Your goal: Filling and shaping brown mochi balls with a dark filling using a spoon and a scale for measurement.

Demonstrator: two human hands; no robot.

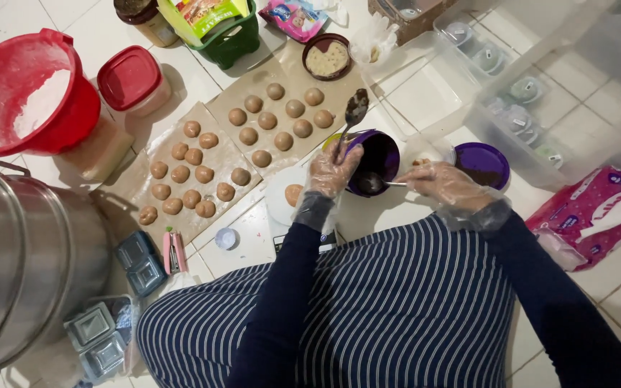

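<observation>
My left hand [333, 170], in a clear plastic glove, holds a metal spoon [353, 111] upright, its bowl smeared with dark filling. My right hand [445, 185], also gloved, holds a second spoon [374, 183] whose bowl rests in a purple tub [379, 154] of dark filling. The tub's purple lid [484, 164] lies to the right. A flattened brown dough piece [294, 194] sits on a white disc [279, 205] just left of my left wrist.
Several brown dough balls lie on two brown paper sheets [203, 179] [282, 115]. A red bowl of flour [26, 93], a red-lidded container [132, 77], a steel pot [16, 251], a green basket [228, 36] and clear plastic boxes [512, 100] surround them on the white tiled floor.
</observation>
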